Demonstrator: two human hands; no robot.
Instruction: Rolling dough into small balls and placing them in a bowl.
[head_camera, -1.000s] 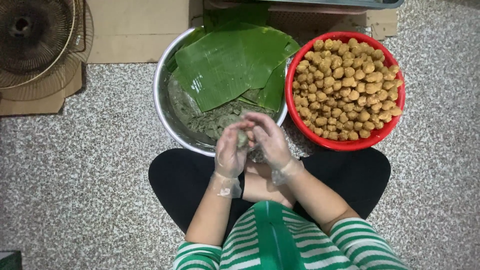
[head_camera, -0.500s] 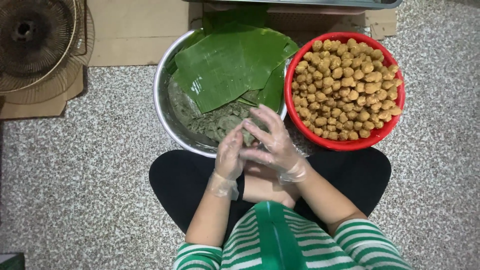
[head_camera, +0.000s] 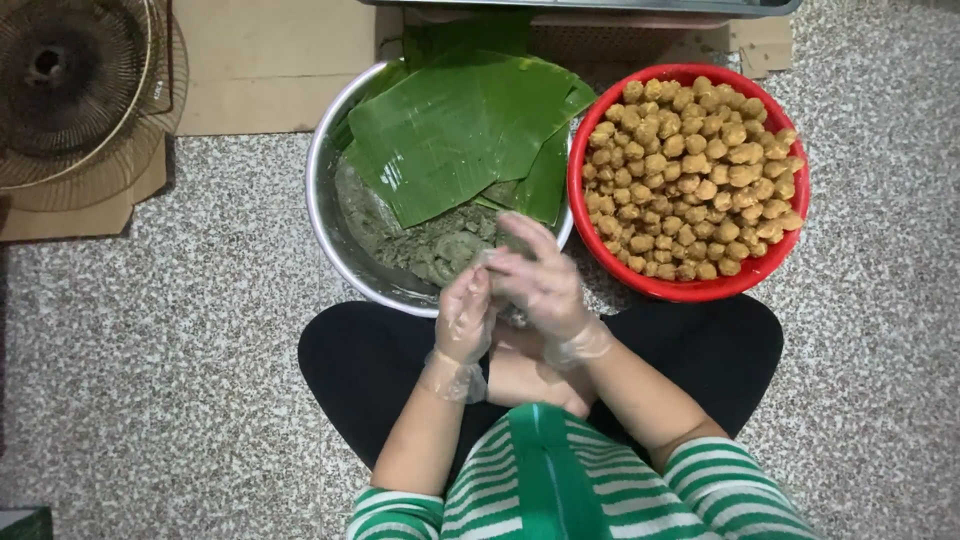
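Note:
My left hand (head_camera: 464, 318) and my right hand (head_camera: 540, 283), both in thin clear plastic gloves, press together over the near rim of a metal bowl (head_camera: 325, 225). Between the palms sits a small lump of grey-green dough (head_camera: 487, 265), mostly hidden by the right hand's spread fingers. The bowl holds more grey-green dough (head_camera: 430, 245) under large banana leaves (head_camera: 455, 130). To its right stands a red bowl (head_camera: 690, 288) heaped with several small brown filling balls (head_camera: 690, 175).
I sit cross-legged on a speckled floor (head_camera: 160, 380), in black trousers and a green-striped top. A floor fan (head_camera: 60, 90) lies at the far left on flattened cardboard (head_camera: 265, 65). A dark tray edge (head_camera: 600, 8) runs along the top.
My right hand has shifted over the left, fingers spreading flat across the dough lump. Both hands stay in place at the metal bowl's near rim.

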